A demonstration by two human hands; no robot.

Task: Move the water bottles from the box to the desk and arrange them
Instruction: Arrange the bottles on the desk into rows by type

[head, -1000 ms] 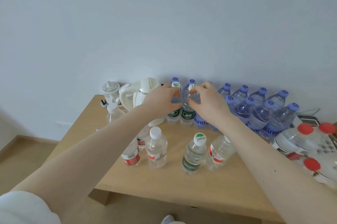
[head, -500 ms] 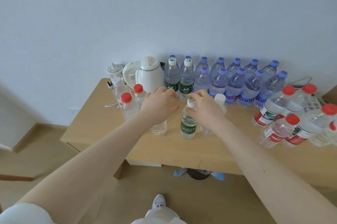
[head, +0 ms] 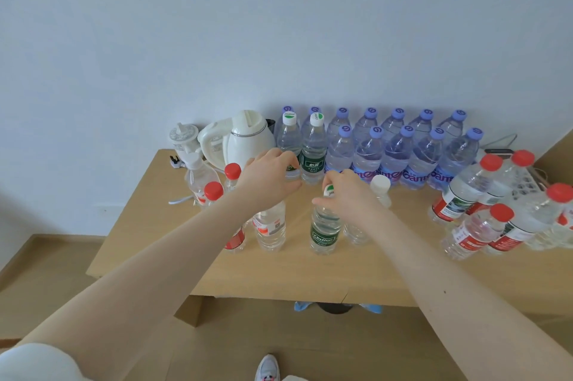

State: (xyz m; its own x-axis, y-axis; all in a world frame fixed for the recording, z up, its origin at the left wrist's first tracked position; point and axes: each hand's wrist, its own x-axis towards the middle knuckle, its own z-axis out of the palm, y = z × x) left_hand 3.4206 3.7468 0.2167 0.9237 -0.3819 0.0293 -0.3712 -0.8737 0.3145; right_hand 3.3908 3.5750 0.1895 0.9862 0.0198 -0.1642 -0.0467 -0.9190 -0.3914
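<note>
Many water bottles stand on the wooden desk [head: 279,275]. My left hand [head: 269,179] curls down over the top of a clear bottle with a red-and-white label [head: 270,227], hiding its cap. My right hand [head: 348,192] grips the white cap and neck of a green-label bottle [head: 324,233] beside it. Both bottles stand upright near the desk's middle. Two more green-label bottles [head: 313,149] stand at the back, next to two rows of purple-cap bottles [head: 400,151]. The box is not in view.
A white kettle [head: 245,138] and a small white appliance [head: 183,137] sit at the back left. Red-cap bottles [head: 214,194] stand left of my hands, and larger red-cap bottles [head: 465,197] crowd the right end. A white-cap bottle [head: 380,191] stands behind my right hand.
Both hands have drawn back from the green-label bottles in the back row to the two bottles near the desk's middle. The view has pulled back and now shows more floor.
</note>
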